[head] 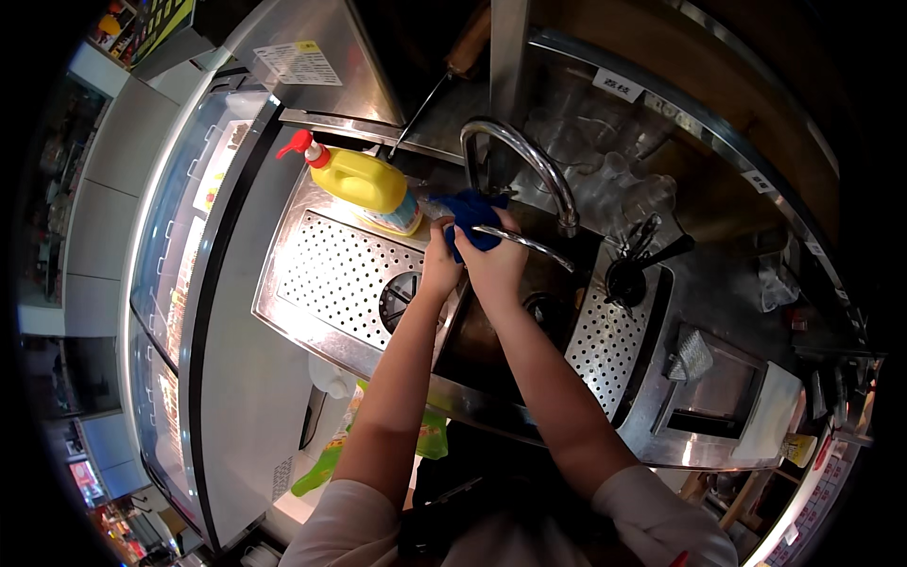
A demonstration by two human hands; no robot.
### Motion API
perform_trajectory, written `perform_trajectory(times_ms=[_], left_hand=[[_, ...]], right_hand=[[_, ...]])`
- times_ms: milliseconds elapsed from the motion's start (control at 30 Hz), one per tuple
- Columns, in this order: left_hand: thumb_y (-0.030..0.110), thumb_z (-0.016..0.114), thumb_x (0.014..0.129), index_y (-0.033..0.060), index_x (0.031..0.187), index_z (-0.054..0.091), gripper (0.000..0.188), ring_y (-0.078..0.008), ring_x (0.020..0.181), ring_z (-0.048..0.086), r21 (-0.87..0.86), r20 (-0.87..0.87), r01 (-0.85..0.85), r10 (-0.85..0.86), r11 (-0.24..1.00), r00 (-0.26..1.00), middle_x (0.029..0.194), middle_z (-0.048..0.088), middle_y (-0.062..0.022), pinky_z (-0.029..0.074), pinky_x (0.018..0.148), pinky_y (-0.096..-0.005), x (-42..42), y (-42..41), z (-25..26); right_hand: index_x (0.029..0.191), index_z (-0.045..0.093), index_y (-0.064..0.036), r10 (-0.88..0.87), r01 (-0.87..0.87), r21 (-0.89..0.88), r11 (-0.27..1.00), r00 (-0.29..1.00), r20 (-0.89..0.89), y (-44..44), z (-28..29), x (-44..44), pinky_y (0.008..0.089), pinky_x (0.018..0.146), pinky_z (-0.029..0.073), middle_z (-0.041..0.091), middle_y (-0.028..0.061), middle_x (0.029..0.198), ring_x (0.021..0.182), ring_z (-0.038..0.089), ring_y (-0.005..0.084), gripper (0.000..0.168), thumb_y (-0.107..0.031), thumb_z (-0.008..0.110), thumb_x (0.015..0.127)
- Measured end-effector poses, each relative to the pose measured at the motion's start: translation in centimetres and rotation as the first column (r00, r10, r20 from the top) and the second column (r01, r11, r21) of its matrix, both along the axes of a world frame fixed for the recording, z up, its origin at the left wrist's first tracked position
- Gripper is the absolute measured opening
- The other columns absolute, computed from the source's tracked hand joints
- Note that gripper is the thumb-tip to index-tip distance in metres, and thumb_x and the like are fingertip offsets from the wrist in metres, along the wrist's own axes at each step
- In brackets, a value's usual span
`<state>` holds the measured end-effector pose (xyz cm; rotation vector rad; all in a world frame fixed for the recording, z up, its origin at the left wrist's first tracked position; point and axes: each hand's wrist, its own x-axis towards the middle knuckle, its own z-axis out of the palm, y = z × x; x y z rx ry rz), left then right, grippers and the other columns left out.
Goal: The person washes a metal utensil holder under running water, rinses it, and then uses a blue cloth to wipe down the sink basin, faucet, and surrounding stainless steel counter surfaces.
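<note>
A blue cloth (473,212) is bunched up between my two hands over the back left part of the sink. My left hand (441,259) grips its near left side. My right hand (494,261) closes around it from the right. A slim curved chrome tube (528,242) runs from the cloth across my right hand towards the sink basin; where it begins is hidden. Behind the hands arches a larger chrome faucet (521,145). The dark sink basin (471,333) lies below my forearms. Something clear pokes out at the cloth's left edge, too small to tell.
A yellow pump bottle (361,181) with a red top stands left of my hands, behind a perforated steel drainboard (333,269). To the right, a dark holder (625,280) carries several utensils, with clear cups (648,195) behind. A glass display case (170,305) lines the left.
</note>
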<state>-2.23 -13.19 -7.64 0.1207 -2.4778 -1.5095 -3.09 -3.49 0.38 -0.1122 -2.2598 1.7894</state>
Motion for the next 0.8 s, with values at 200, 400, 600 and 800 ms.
perform_trajectory(times_ms=[200, 400, 600, 800], left_hand=[[0.012, 0.061, 0.077, 0.0023, 0.106, 0.052, 0.032, -0.0309, 0.089, 0.061, 0.25, 0.149, -0.034, -0.004, 0.968, 0.989, 0.098, 0.061, -0.0176, 0.047, 0.076, -0.0355, -0.2, 1.2, 2.1], [0.004, 0.054, 0.08, 0.0027, 0.099, 0.057, 0.019, -0.0262, 0.081, 0.061, 0.223, -0.015, -0.029, 0.033, 0.974, 0.999, 0.09, 0.062, -0.0148, 0.046, 0.074, -0.0313, 0.4, 3.8, 6.8], [0.0, 0.046, 0.085, 0.0023, 0.097, 0.055, 0.015, -0.0224, 0.076, 0.06, 0.161, -0.121, -0.036, 0.056, 0.986, 0.991, 0.085, 0.061, -0.0124, 0.046, 0.069, -0.0294, 0.4, 4.5, 6.8], [0.004, 0.045, 0.087, 0.003, 0.096, 0.056, 0.014, -0.0234, 0.079, 0.059, 0.147, -0.136, -0.043, 0.063, 0.988, 0.989, 0.085, 0.06, -0.0125, 0.045, 0.072, -0.0311, 0.0, 4.8, 5.7]], right_hand=[[0.107, 0.052, 0.002, -0.046, 0.085, -0.682, 0.726, 0.996, 0.075, -0.2, 4.9, 1.7, 0.0264, 0.077, 0.047, 0.059, 0.0078, 0.099, 0.088, 0.058, 0.0159, 0.033, -0.004, 0.065, 0.077], [0.111, 0.05, -0.002, -0.006, 0.072, -0.936, 0.346, 0.997, 0.074, 0.9, 7.0, 2.9, 0.0242, 0.083, 0.044, 0.057, 0.0054, 0.106, 0.095, 0.056, 0.0137, 0.028, -0.012, 0.055, 0.085], [0.106, 0.052, -0.008, 0.151, 0.191, -0.98, -0.064, 0.972, 0.179, 2.7, 6.4, 5.0, 0.0264, 0.083, 0.047, 0.058, 0.0021, 0.103, 0.094, 0.057, 0.0131, 0.026, -0.024, 0.055, 0.086], [0.097, 0.057, -0.004, 0.204, 0.266, -0.826, -0.496, 0.961, 0.187, 5.4, 4.8, 6.1, 0.0303, 0.08, 0.049, 0.06, 0.0054, 0.098, 0.091, 0.058, 0.0183, 0.026, -0.024, 0.058, 0.081]])
